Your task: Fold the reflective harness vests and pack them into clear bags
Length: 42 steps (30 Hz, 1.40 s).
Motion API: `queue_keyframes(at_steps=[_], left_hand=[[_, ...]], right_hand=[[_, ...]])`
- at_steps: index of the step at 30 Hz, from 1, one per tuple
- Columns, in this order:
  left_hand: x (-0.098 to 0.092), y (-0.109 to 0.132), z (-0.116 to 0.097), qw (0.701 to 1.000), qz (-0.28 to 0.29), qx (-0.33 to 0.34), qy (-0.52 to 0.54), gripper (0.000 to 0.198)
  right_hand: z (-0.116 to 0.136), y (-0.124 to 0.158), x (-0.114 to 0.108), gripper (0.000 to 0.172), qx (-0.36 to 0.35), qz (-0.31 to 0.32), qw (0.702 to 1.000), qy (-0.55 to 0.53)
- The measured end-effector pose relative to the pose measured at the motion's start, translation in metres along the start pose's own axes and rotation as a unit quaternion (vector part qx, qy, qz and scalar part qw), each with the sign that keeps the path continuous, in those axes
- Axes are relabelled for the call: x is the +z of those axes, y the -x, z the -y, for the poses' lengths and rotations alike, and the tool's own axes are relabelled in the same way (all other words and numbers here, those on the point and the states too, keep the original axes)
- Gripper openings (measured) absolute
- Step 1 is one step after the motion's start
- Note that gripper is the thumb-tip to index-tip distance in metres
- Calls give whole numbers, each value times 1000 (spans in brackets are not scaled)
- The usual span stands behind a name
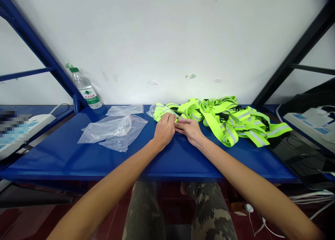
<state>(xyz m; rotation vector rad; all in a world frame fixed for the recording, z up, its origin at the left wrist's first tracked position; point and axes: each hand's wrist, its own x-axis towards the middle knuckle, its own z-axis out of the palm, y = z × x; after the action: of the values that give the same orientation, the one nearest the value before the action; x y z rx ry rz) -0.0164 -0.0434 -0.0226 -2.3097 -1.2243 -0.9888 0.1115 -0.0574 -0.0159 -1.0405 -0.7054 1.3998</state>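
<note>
My left hand (164, 129) and my right hand (190, 130) meet at the middle of a blue table (78, 156). Both have fingers closed on a folded neon-yellow reflective strap (163, 111) that sits partly inside a clear plastic bag (152, 110). The left hand covers the strap from above. The right hand pinches its near end with thumb and fingers. To the right lies a tangled pile of neon-yellow reflective straps (227, 119) with grey stripes and black buckles.
Several empty clear zip bags (115, 130) lie left of my hands. A water bottle (86, 89) leans at the back left by a blue frame post. Power strips (311, 123) sit on shelves at both sides. A white wall closes the back.
</note>
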Motion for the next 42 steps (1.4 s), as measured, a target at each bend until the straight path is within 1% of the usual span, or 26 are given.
queue_keyframes(at_steps=[7,11,15,20,27,32,36,39,42], left_hand=[[4,3,-3,997,21,56,46,21],[5,4,-3,995,8,74,60,22],[4,5,-5,995,-4,73,66,24],[3,6,-9,995,16,67,77,23],[2,5,-14,990,23,70,117,20],[1,3,-14,991,0,49,123,23],[1,2,-15,990,2,39,133,25],[0,2,-17,990,2,43,137,25],[-2,1,-21,989,-7,53,136,25]], right_hand=[[0,-2,-1,26,-17,-9,1000,-16],[-2,-5,-2,25,-14,1,999,-38],[-4,-7,-2,27,-14,21,999,-46],[-5,-7,-4,27,-11,28,999,-38],[-9,-7,-3,21,-33,13,999,-28],[-8,-6,-2,20,-19,17,999,-39],[-9,-8,-2,23,-21,16,1000,2],[-10,-10,-2,24,-27,23,999,11],[-8,-11,-3,24,-16,36,999,7]])
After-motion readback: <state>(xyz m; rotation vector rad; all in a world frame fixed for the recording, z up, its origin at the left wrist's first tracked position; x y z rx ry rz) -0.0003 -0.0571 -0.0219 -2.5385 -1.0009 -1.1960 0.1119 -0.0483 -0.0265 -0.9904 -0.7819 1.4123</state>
